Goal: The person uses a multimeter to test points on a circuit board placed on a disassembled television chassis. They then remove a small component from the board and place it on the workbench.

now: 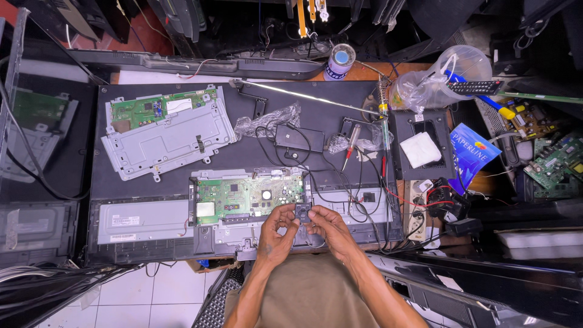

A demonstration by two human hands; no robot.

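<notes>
Hidden: the lower half of the small black square part (302, 212) sits behind the fingertips, so its full outline and any long axis cannot be told; its detail is too small to read.
Facing: the part's flat face turns up toward the camera, a round feature at its middle.
Left hand (276, 234): fingers curled, thumb and forefinger pinched on the part's left edge.
Right hand (328, 229): fingers curled, thumb and forefinger pinched on the part's right edge; the two hands nearly touch under it.
Part's place: between both sets of fingertips, held above the near edge of the table (364, 71).
Just beyond the fingers: a green circuit board (249, 195) in a grey metal frame, on the back of a flat dark panel (146, 182).
Far left of the fingers: a loose grey metal plate (170, 138) carrying a second green board.
Right of the fingers: a tangle of black wires (358, 194), a screwdriver (350, 146), a white power strip (416, 212).
</notes>
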